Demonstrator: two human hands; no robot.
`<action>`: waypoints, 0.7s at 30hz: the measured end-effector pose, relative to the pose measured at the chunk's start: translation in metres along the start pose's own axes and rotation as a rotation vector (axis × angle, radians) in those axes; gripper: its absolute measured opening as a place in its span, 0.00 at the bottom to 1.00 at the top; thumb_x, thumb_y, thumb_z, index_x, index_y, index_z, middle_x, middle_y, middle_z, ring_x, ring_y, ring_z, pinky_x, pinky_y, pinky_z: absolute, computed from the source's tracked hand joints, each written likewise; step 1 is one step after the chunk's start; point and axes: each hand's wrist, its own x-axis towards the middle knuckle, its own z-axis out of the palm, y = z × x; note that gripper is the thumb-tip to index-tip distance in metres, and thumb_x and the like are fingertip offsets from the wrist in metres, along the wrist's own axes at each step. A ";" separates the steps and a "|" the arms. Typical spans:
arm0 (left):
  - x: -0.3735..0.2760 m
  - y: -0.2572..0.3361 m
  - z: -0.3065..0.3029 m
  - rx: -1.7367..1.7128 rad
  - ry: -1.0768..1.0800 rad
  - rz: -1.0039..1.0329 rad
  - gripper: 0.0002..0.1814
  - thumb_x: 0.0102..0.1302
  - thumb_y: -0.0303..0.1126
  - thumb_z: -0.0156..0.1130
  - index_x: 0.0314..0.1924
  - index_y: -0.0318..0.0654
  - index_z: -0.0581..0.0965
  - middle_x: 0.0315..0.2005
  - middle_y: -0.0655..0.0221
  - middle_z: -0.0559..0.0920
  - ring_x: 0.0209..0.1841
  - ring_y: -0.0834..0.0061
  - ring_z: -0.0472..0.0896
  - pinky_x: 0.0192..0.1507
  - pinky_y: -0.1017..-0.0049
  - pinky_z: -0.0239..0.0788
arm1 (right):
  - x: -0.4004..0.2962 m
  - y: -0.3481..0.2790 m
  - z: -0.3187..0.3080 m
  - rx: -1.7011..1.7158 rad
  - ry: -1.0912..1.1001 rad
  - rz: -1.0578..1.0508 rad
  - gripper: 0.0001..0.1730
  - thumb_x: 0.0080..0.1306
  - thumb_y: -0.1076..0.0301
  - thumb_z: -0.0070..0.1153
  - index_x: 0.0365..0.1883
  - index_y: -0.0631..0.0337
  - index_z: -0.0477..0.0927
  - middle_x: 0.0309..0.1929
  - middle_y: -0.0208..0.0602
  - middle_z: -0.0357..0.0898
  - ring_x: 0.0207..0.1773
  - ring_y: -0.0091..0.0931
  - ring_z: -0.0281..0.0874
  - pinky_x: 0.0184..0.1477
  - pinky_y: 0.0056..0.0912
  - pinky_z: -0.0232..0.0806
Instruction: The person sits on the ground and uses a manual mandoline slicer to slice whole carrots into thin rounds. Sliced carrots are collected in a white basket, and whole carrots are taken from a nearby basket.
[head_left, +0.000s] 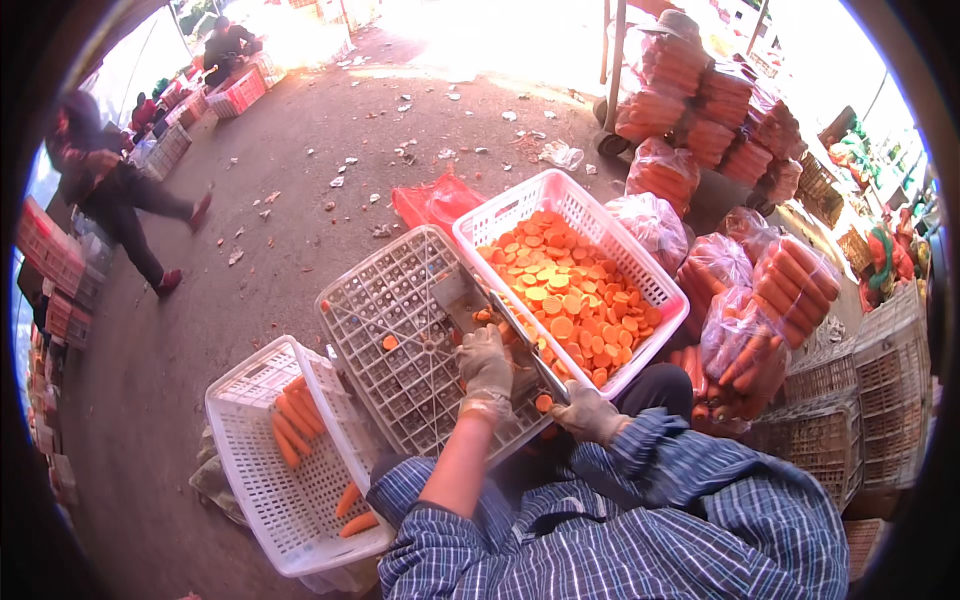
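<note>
A long metal-edged cutter (521, 330) lies along the right side of an upturned plastic crate (375, 300). My left hand (486, 364), in a pale glove, reaches over the crate beside the cutter with its fingers bent down; what is under them is hidden. My right hand (589, 414), gloved as well, is closed at the cutter's near end. Close to its fingertips is a carrot piece (544, 403). Just past the cutter, a white-and-pink basket (652, 300) holds many carrot slices (559, 292). Another carrot piece (390, 343) rests on the crate's grid.
At my left a white basket (255, 487) contains several whole carrots (296, 416). Bagged carrots (795, 277) are piled on the right, near stacked crates (892, 390). A red bag (435, 199) lies behind the basket. One person (112, 180) walks at far left; another (225, 49) sits farther back.
</note>
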 end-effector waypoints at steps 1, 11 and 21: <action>0.000 0.003 -0.005 -0.016 -0.059 -0.003 0.22 0.56 0.39 0.67 0.49 0.39 0.76 0.39 0.63 0.79 0.44 0.57 0.76 0.45 0.58 0.67 | 0.017 0.024 0.021 -0.163 0.119 0.057 0.26 0.65 0.53 0.56 0.49 0.69 0.76 0.41 0.60 0.82 0.49 0.48 0.82 0.51 0.44 0.73; -0.029 -0.032 -0.010 -0.359 -0.019 -0.164 0.14 0.60 0.37 0.67 0.43 0.46 0.75 0.38 0.61 0.78 0.42 0.55 0.79 0.43 0.59 0.73 | 0.032 0.034 0.028 -0.112 0.056 0.024 0.28 0.65 0.53 0.55 0.54 0.69 0.74 0.49 0.64 0.79 0.56 0.50 0.78 0.59 0.46 0.69; -0.019 -0.010 -0.002 -0.257 0.027 -0.082 0.14 0.58 0.36 0.67 0.42 0.44 0.74 0.36 0.60 0.78 0.39 0.55 0.80 0.39 0.58 0.74 | 0.004 0.026 0.014 -0.193 0.175 0.060 0.25 0.66 0.55 0.52 0.50 0.68 0.74 0.46 0.64 0.80 0.54 0.51 0.79 0.55 0.48 0.70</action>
